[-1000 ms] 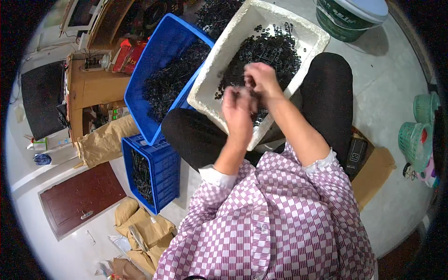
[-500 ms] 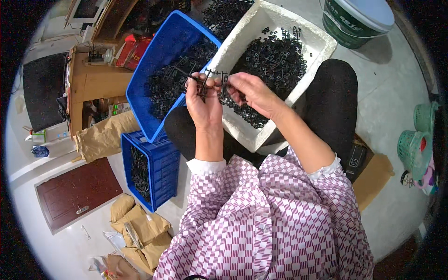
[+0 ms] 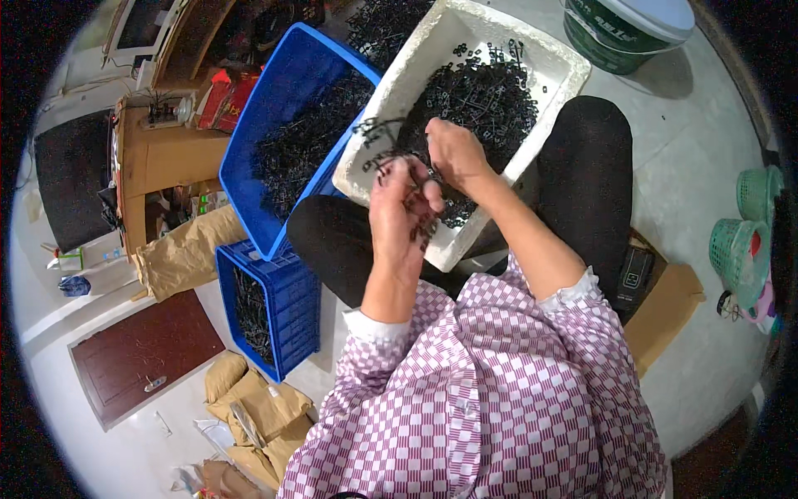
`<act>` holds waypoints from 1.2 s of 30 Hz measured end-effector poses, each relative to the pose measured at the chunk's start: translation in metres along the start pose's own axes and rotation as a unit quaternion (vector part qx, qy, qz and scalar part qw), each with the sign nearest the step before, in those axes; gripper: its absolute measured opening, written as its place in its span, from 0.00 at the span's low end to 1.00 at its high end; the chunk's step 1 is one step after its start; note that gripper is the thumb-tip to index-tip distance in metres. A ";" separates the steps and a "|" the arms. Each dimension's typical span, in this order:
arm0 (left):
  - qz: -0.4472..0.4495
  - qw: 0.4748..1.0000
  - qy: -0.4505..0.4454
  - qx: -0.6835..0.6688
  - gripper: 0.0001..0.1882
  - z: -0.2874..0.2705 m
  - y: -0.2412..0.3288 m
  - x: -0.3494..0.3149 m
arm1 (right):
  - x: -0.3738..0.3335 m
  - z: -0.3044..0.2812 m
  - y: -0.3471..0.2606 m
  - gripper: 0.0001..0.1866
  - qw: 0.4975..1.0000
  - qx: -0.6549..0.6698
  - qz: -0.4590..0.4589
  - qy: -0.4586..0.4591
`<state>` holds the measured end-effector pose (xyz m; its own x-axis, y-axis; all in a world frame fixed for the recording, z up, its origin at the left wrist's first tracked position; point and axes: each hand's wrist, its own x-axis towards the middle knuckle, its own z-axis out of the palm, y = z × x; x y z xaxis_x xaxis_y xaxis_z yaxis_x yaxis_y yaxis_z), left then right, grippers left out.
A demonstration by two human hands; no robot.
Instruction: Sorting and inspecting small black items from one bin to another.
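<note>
A black plastic sprue with small parts on it [image 3: 379, 133], smeared by motion, sticks up from my left hand [image 3: 394, 212], whose fingers are curled round it. Just to the right, my right hand [image 3: 459, 156] has its fingers pressed together, and whatever they may hold is hidden. Both hands are over the near left part of a white foam box [image 3: 449, 249]. Inside it lies a heap of small black plastic pieces [image 3: 490, 96].
Left of the foam box, a blue crate [image 3: 258, 125] leans tilted, holding black sprues. A smaller blue crate [image 3: 291, 308] stands nearer. A green bucket [image 3: 611, 37] is at the far right, with green baskets [image 3: 731, 245] below. Brown paper packages [image 3: 258, 407] lie at the lower left.
My left hand has moved right and nearer to me, turning the sprue with it. My right hand has shifted slightly, and its fingers are now drawn together. The whole view has shifted a little.
</note>
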<state>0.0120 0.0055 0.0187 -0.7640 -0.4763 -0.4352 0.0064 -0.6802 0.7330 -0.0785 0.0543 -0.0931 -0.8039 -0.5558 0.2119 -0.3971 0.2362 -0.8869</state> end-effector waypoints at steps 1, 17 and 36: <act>0.005 0.999 0.010 0.030 0.09 0.000 -0.002 0.000 | 0.001 0.000 0.004 0.08 1.000 -0.008 0.015 -0.002; -0.085 0.970 -0.037 0.225 0.09 -0.022 0.029 0.009 | 0.013 -0.051 -0.036 0.11 0.838 0.470 0.210 -0.180; 0.217 0.975 0.041 0.032 0.11 -0.006 0.013 0.041 | -0.007 -0.015 -0.052 0.06 0.777 0.596 0.203 -0.002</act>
<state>-0.0160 -0.0263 0.0073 -0.6438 -0.7566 -0.1147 0.2759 -0.3693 0.8874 -0.0590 0.0577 -0.0423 -0.7540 -0.6309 -0.1830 0.5820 -0.5122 -0.6316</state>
